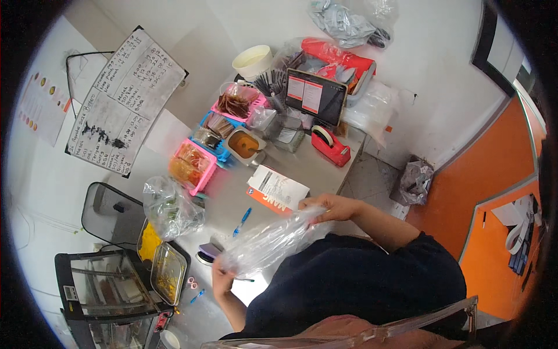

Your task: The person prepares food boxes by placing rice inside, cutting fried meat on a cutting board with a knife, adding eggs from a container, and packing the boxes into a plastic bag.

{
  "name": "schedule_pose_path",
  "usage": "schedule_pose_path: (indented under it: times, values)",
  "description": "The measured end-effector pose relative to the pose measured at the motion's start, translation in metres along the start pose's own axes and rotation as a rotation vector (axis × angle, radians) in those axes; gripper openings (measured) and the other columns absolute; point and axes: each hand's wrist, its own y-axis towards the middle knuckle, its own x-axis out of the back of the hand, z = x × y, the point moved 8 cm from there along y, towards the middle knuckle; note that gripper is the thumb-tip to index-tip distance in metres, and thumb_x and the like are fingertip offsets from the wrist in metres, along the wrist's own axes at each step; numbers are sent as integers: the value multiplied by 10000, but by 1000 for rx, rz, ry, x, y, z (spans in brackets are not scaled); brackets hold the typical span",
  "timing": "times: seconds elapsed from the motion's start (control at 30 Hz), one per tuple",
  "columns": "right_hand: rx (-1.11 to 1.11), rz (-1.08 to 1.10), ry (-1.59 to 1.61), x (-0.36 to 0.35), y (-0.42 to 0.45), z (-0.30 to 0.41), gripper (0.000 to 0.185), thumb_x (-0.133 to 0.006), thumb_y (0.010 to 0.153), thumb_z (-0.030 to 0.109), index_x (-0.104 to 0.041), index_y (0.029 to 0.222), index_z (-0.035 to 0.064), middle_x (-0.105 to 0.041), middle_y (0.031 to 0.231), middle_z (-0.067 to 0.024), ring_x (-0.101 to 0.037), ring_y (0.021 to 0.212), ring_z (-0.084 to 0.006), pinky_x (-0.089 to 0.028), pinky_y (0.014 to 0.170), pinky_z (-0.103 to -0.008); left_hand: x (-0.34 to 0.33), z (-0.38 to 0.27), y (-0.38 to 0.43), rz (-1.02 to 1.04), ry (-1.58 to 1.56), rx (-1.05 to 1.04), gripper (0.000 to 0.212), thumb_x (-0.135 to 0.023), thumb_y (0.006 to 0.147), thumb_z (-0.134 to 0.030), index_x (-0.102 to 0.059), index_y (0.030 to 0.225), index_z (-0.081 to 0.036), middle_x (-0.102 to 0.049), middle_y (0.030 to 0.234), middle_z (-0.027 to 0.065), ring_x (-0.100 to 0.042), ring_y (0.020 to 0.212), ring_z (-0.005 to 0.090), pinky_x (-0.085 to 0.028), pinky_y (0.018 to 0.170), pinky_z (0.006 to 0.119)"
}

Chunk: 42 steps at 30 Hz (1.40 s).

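Note:
Stretched between my two hands is a clear plastic bag [272, 242], held close to my body over the counter. My left hand [224, 275] grips its lower left end, and my right hand [329, 209] pinches its upper right end. Just beyond the bag, a white and orange printed paper box or packet [278, 188] lies on the metal counter [226, 192]. A blue pen [242, 221] rests to the left of that packet. Near my left hand is a dark purple object [210, 251], partly hidden.
Pink basket [202, 172], metal pan of orange sauce [244, 146], red tape dispenser [330, 147] and tablet [316, 98] stand along the counter's far side. At left are a knotted plastic bag [172, 209], a tray with yellow food [168, 272] and a glass display case [109, 283].

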Motion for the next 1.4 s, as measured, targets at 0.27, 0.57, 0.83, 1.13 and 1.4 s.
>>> schedule_pose_path:
  times: [0.27,0.57,0.83,1.13,1.4]
  values:
    - [-249,-140,324,-27,21,-50,324,-572,897,260,-541,1136,43,-568,886,-14,-527,794,-92,-455,678,-258,-15,7,-22,-254,-198,-242,497,-669,796,-195,-480,1182,55,-617,963,110,-599,815,185,-502,715,317]
    - [547,-140,-954,-125,83,-41,330,-567,811,176,-566,1120,60,-503,1131,-185,-494,1043,-340,-390,898,-431,62,157,-45,-455,-513,268,266,-565,891,-290,-550,1069,-93,-589,924,32,-562,813,155,-466,684,292]
    - [517,261,-753,-147,65,-125,193,-549,847,183,-624,983,68,-585,1054,-89,-541,1011,-283,-431,874,-381,69,125,-34,-693,381,59,541,-578,881,-182,-319,1300,42,-455,1230,214,-472,1112,285,-377,945,368]
    - [-383,-909,407,-2,-32,-187,398,-562,894,309,-510,1185,42,-589,1099,-104,-559,1007,-245,-448,818,-359,-67,17,83,-354,756,-388,522,-590,861,-215,-399,1290,13,-423,1299,190,-377,1213,325,-247,1039,440]
    - [-370,-692,561,-5,35,-241,623,-505,893,484,-364,1348,82,-454,1310,-78,-437,1154,-238,-357,962,-395,-87,102,250,172,355,386,688,-572,826,-523,-514,1220,39,-584,1130,78,-485,1107,166,-337,970,299]
